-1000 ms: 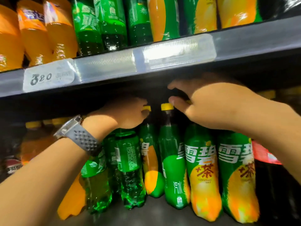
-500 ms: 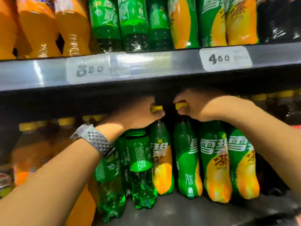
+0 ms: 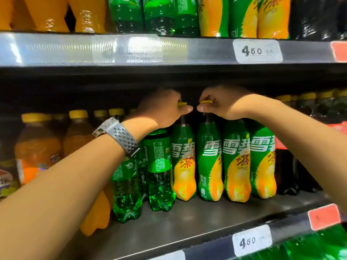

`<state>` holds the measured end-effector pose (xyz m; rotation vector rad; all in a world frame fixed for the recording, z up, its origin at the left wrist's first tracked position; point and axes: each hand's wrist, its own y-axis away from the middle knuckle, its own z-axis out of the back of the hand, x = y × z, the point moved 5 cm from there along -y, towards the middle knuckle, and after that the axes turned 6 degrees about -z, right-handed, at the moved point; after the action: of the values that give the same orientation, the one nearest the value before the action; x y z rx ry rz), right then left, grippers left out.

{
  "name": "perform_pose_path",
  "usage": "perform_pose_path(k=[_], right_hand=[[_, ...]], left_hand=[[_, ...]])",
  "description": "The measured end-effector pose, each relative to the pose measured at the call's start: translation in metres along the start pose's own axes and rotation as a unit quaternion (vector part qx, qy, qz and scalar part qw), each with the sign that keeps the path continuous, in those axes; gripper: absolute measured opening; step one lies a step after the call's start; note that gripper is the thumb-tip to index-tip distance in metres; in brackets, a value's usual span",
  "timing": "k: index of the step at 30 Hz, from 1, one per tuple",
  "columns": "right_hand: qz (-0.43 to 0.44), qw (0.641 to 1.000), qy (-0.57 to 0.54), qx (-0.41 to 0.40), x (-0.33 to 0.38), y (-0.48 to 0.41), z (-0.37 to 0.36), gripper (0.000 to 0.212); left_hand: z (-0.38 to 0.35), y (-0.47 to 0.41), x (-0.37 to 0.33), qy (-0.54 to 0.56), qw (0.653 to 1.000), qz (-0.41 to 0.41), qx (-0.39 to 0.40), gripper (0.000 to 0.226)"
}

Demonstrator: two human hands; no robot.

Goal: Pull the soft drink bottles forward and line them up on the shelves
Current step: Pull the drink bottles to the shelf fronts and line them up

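Back from the shelf edge (image 3: 197, 241), 2 green-yellow bottles (image 3: 183, 166) are standing side by side. The left hand (image 3: 161, 107) is gripping 1 cap (image 3: 181, 104), the right hand (image 3: 223, 104) the other; drawing both slowly, bases sliding, is likely keeping them upright.

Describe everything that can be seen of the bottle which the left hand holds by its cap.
The bottle is slim, of plastic, with a dark neck, a yellow cap and a glossy wrap: green above with white characters, yellow-orange below. It stands upright on the dark shelf, set back from the front edge, leftmost of four alike. The left hand grips its cap from above. A clear green bottle stands close on its left; on its right is the twin held by the right hand.
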<state>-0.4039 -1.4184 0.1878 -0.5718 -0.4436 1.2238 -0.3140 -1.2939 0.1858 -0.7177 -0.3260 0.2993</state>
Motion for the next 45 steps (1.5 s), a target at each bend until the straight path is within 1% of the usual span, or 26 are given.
perform_pose_path(k=[5, 8, 11, 14, 16, 17, 18, 20, 23, 25, 27, 30, 32, 35, 38, 41, 43, 44, 45], right_hand=[[0.000, 1.000, -0.011, 0.004, -0.001, 0.000, 0.001, 0.027], [-0.011, 1.000, -0.010, 0.001, -0.002, 0.000, 0.003, 0.034], [-0.007, 1.000, 0.012, 0.010, 0.000, 0.000, 0.005, 0.036], [-0.003, 0.998, 0.055, 0.014, 0.006, 0.000, 0.005, 0.035], [-0.013, 0.996, 0.092, -0.003, 0.015, 0.000, 0.006, 0.041], [-0.018, 0.995, 0.100, -0.023, 0.022, 0.001, 0.007, 0.044], [-0.015, 0.995, 0.090, -0.046, 0.030, 0.001, 0.008, 0.045], [0.022, 0.997, 0.024, -0.068, 0.054, 0.001, 0.008, 0.043], [0.085, 0.995, -0.050, -0.030, 0.093, 0.000, 0.001, 0.044], [0.103, 0.993, -0.056, 0.006, 0.110, -0.003, -0.004, 0.044], [0.110, 0.992, -0.046, 0.032, 0.120, -0.005, -0.007, 0.039], [0.115, 0.992, -0.035, 0.034, 0.123, -0.011, -0.006, 0.029], [0.121, 0.991, -0.043, 0.045, 0.123, -0.014, -0.007, 0.028], [0.130, 0.987, -0.075, 0.058, 0.122, -0.018, -0.008, 0.024], [0.146, 0.979, -0.114, 0.082, 0.121, -0.020, -0.009, 0.023], [0.151, 0.968, -0.157, 0.121, 0.120, -0.019, -0.008, 0.026], [0.138, 0.972, -0.157, 0.105, 0.119, -0.021, -0.008, 0.028], [0.125, 0.981, -0.128, 0.080, 0.119, -0.023, -0.008, 0.033], [0.110, 0.990, -0.077, 0.048, 0.118, -0.024, -0.007, 0.037]], left_hand=[[0.002, -0.001, -0.001, -0.062, 0.998, -0.014, 0.004, 0.046], [0.002, -0.003, 0.000, -0.090, 0.996, -0.018, 0.000, 0.046], [0.003, -0.005, 0.003, -0.053, 0.998, -0.011, 0.012, 0.050], [0.006, -0.002, 0.003, -0.019, 0.998, -0.017, 0.065, 0.050], [0.015, 0.004, 0.008, -0.009, 0.996, -0.019, 0.089, 0.049], [0.021, 0.007, 0.012, -0.007, 0.996, -0.019, 0.089, 0.047], [0.028, 0.012, 0.016, -0.008, 0.996, -0.021, 0.085, 0.044], [0.041, 0.022, 0.027, -0.024, 0.996, -0.017, 0.089, 0.038], [0.056, 0.036, 0.048, -0.097, 0.988, 0.013, 0.117, 0.037], [0.061, 0.044, 0.059, -0.151, 0.978, 0.037, 0.143, 0.036], [0.064, 0.053, 0.066, -0.178, 0.967, 0.060, 0.171, 0.032], [0.066, 0.062, 0.073, -0.165, 0.964, 0.093, 0.185, 0.031], [0.066, 0.065, 0.074, -0.152, 0.966, 0.089, 0.187, 0.032], [0.070, 0.065, 0.071, -0.119, 0.968, 0.075, 0.209, 0.033], [0.072, 0.067, 0.066, -0.074, 0.969, 0.067, 0.227, 0.027], [0.074, 0.067, 0.065, -0.062, 0.970, 0.077, 0.224, 0.032], [0.073, 0.065, 0.067, -0.071, 0.971, 0.089, 0.212, 0.042], [0.072, 0.065, 0.069, -0.077, 0.971, 0.097, 0.204, 0.045], [0.071, 0.064, 0.070, -0.081, 0.972, 0.104, 0.196, 0.044]])
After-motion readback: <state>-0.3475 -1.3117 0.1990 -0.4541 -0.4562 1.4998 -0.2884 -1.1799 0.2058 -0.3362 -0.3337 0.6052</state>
